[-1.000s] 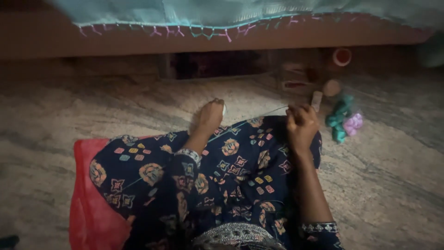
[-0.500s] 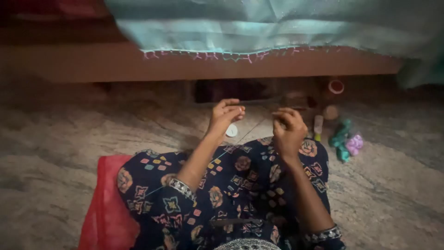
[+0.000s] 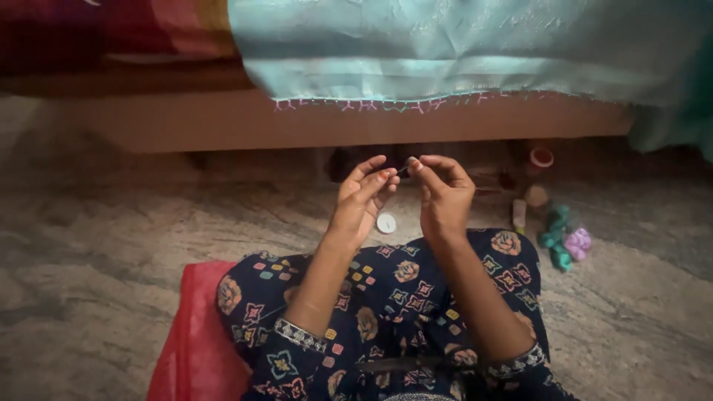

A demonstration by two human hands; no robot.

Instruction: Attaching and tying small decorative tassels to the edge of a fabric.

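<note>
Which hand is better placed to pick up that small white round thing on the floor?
Probably the left hand: the white disc lies on the floor just below its fingers. The right hand is farther off and pinches something thin at its fingertips.

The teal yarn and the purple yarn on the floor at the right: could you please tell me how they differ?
The teal yarn is the longer bundle, stretched along the floor; the purple yarn is a smaller, rounder clump. The teal yarn lies nearer the right hand; the purple yarn sits on its far side. Both rest on the stone floor, touching each other, untouched by either hand.
</note>
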